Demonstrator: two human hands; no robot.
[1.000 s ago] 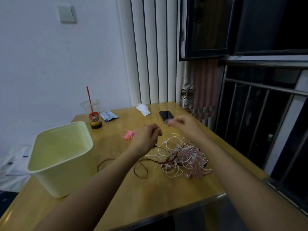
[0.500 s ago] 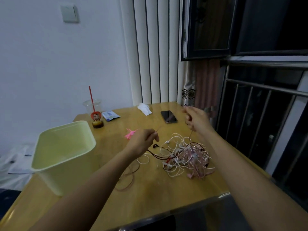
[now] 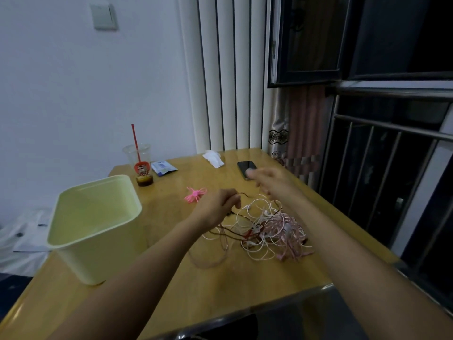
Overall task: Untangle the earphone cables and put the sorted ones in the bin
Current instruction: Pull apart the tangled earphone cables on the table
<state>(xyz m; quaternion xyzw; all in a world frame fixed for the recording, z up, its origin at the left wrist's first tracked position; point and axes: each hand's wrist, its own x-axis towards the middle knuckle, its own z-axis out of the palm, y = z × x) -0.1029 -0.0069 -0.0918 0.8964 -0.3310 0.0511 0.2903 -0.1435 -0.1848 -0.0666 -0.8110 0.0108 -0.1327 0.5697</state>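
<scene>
Pale green bin [image 3: 98, 261]: standing upright at the left of the frame, on the near-left part of the wooden tabletop [image 3: 220, 290].
Cup [image 3: 137, 157]: clear plastic with a red straw and dark dregs at the bottom, just behind the bin toward the upper left of the tabletop.
Blue packet [image 3: 163, 168]: lying flat just to the right of the cup.
Pink trinket [image 3: 195, 194]: a small spidery thing in mid-tabletop, just left of the left hand.
Left hand [image 3: 215, 209]: at the centre of the frame, raised over the tabletop. Its fingers are curled, and the thumb and fingertips pinch a dark brown cable [image 3: 245, 194].
Dark brown cable: runs from that pinch rightward toward the right hand.
Tangle [image 3: 269, 229]: white, pink and dark earphone cables heaped on the tabletop right of centre, below both hands and well apart from the bin.
Right hand [image 3: 272, 184]: blurred, above the far side of the tangle. I cannot tell whether it grips anything.
Tissue [image 3: 213, 158]: crumpled near the far edge.
Phone [image 3: 246, 166]: dark and flat, its near end hidden by the right hand.
</scene>
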